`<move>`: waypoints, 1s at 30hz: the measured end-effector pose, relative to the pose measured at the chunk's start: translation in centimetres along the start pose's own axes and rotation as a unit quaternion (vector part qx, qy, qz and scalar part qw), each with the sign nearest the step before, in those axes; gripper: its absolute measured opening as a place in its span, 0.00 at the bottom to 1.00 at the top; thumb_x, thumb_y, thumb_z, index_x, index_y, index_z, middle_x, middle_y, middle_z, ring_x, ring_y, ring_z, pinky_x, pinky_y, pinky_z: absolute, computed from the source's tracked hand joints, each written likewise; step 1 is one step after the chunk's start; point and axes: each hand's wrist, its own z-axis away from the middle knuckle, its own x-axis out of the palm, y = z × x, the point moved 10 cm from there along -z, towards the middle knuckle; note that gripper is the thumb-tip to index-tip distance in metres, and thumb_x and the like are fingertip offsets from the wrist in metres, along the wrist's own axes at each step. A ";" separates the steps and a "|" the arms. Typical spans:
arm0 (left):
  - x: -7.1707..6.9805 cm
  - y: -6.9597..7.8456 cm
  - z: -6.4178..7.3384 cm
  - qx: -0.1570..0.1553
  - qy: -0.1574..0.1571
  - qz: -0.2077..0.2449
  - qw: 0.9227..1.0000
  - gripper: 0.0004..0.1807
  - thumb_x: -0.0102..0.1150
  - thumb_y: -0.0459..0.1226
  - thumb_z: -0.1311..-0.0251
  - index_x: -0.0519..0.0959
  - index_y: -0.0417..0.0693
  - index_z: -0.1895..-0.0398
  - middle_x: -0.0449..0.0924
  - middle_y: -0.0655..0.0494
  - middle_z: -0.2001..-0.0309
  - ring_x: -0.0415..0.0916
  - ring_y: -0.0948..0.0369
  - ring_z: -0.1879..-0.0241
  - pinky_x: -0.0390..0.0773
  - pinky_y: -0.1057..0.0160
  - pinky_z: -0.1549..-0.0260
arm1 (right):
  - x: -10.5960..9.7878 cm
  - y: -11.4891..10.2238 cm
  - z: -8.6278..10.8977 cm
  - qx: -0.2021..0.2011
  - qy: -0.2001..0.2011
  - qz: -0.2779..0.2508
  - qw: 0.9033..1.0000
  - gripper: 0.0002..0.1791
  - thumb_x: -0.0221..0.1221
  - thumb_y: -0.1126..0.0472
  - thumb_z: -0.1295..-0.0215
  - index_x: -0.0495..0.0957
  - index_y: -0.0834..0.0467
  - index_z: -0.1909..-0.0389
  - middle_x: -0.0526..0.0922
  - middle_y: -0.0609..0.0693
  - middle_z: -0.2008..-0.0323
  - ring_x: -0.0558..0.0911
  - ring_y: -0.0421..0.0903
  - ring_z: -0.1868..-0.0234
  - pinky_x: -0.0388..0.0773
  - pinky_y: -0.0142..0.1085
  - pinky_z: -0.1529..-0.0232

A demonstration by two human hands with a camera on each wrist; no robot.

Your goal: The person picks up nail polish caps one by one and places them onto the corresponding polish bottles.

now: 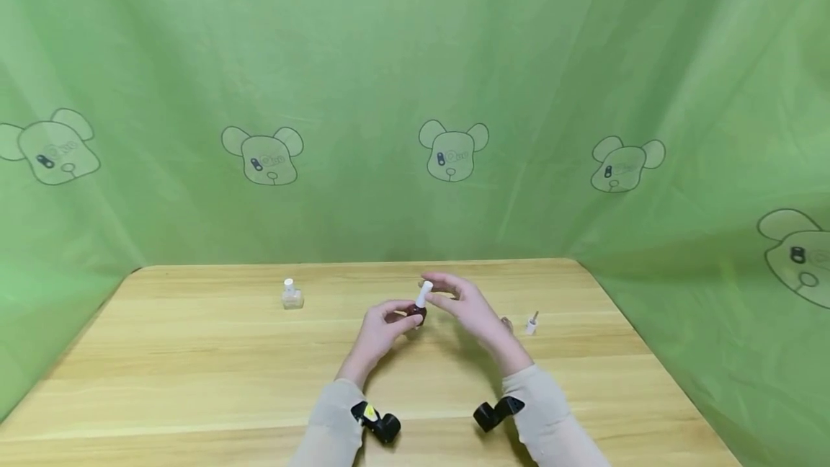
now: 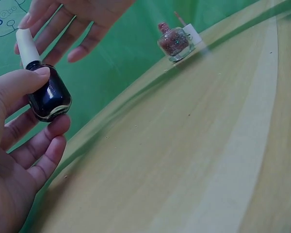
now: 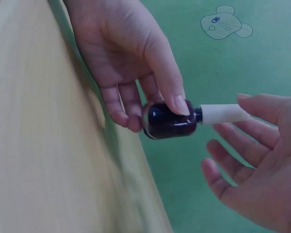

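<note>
The left hand (image 1: pixel 381 327) grasps a dark bottle (image 2: pixel 51 97) round its body, while the right hand (image 1: pixel 472 308) has thumb and forefinger pinched lightly on its white cap (image 3: pixel 224 113), the other fingers loose. The bottle leans towards 1 o'clock in front of the person. The step in hand seems to be working the cap at the neck; whether it is coming off or going on cannot be told. The next move probably calls for a steady left grip and a small turn from the right.

From the bottle, a clear bottle (image 1: pixel 292 300) stands at 9 o'clock, well apart. At 3 o'clock, a glitter bottle (image 2: pixel 175 43) stands uncapped on the surface (image 1: pixel 194 366), with a loose cap (image 1: pixel 531 327) near it, brush up. The right forearm (sleeve included) could knock that pair.
</note>
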 end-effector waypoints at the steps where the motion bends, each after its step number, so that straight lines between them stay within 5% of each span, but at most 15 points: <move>1: 0.0 0.0 0.0 0.002 -0.002 -0.001 1.000 0.19 0.69 0.38 0.45 0.82 0.40 0.50 0.83 0.43 0.52 0.81 0.66 0.65 0.79 0.69 0.61 | 0.1 0.1 0.0 -0.001 -0.003 -0.013 1.000 0.26 0.60 0.57 0.33 0.71 0.59 0.36 0.79 0.57 0.41 0.75 0.57 0.37 0.67 0.55 0.33; 5: 0.1 0.0 0.0 0.002 -0.005 -0.001 1.000 0.19 0.69 0.38 0.45 0.82 0.40 0.50 0.83 0.43 0.51 0.81 0.65 0.64 0.80 0.68 0.60 | 0.4 0.2 0.0 0.003 -0.002 -0.041 0.999 0.24 0.58 0.57 0.32 0.72 0.60 0.38 0.81 0.55 0.42 0.75 0.55 0.36 0.62 0.57 0.30; 11: 0.1 0.1 0.0 0.007 -0.006 -0.004 1.000 0.19 0.69 0.38 0.45 0.82 0.41 0.51 0.83 0.43 0.51 0.81 0.64 0.63 0.79 0.67 0.59 | 0.2 0.3 0.1 0.017 0.032 -0.049 0.998 0.21 0.61 0.58 0.35 0.76 0.62 0.42 0.83 0.56 0.46 0.79 0.52 0.41 0.68 0.52 0.32; 20: 0.3 0.2 0.4 0.002 -0.015 -0.008 1.000 0.19 0.70 0.40 0.46 0.83 0.43 0.51 0.83 0.45 0.51 0.81 0.64 0.62 0.79 0.66 0.57 | -1.0 0.6 0.3 0.030 0.121 0.002 0.992 0.15 0.69 0.58 0.44 0.80 0.60 0.58 0.85 0.55 0.59 0.80 0.42 0.58 0.77 0.35 0.53; 24: 0.2 0.1 0.3 0.005 -0.010 -0.004 1.000 0.20 0.70 0.41 0.45 0.82 0.42 0.50 0.83 0.44 0.51 0.81 0.65 0.63 0.80 0.67 0.60 | -0.4 0.2 0.1 0.007 0.091 -0.010 0.996 0.21 0.66 0.57 0.40 0.78 0.60 0.47 0.85 0.56 0.51 0.81 0.47 0.51 0.77 0.35 0.49; 30: 0.1 0.2 0.1 0.006 -0.002 -0.001 1.000 0.20 0.70 0.39 0.45 0.82 0.42 0.50 0.83 0.44 0.51 0.81 0.66 0.63 0.80 0.69 0.61 | 0.5 -0.1 0.1 -0.009 0.036 -0.045 0.998 0.25 0.60 0.59 0.33 0.71 0.60 0.37 0.80 0.58 0.42 0.79 0.55 0.41 0.73 0.47 0.36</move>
